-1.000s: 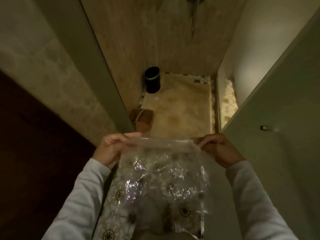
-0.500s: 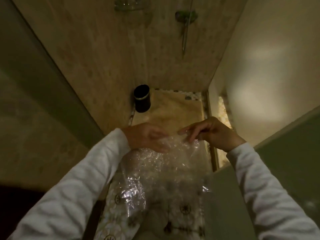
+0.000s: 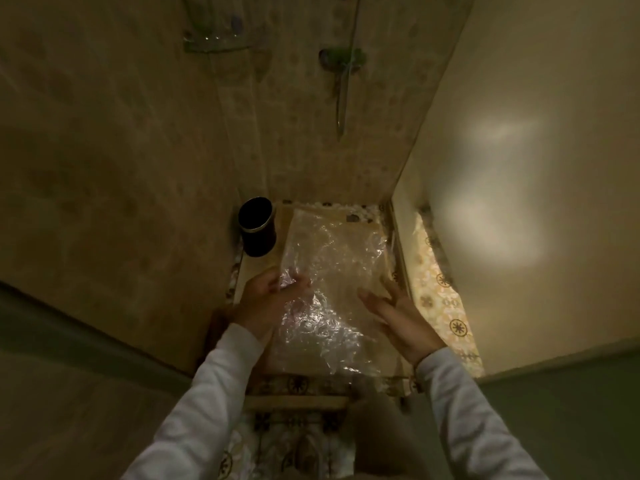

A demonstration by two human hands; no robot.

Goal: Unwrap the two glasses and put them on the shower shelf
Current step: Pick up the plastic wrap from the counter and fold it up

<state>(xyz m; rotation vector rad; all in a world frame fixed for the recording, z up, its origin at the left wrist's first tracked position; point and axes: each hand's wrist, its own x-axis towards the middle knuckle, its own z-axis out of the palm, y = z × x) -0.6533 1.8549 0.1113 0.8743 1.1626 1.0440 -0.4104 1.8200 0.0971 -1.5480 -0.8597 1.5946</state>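
Observation:
A clear sheet of bubble wrap (image 3: 332, 271) is stretched out in front of me over the shower floor. My left hand (image 3: 273, 299) pinches its left edge. My right hand (image 3: 394, 317) is flat with its fingers apart at the sheet's right edge, gripping nothing. High on the tiled back wall hangs a glass shower shelf (image 3: 218, 45). Blurred clear shapes stand on it, and I cannot tell whether they are the glasses. I see no glass in the wrap.
A black cylindrical bin (image 3: 258, 226) stands in the shower's left corner. The shower mixer and hose (image 3: 341, 64) hang on the back wall. A glass panel (image 3: 398, 244) closes the right side. A raised sill (image 3: 298, 401) crosses the patterned floor below my hands.
The view has tilted up, so the shelf shows now. The wrap has swung forward and spread flat. My right hand has let go of its top edge and opened.

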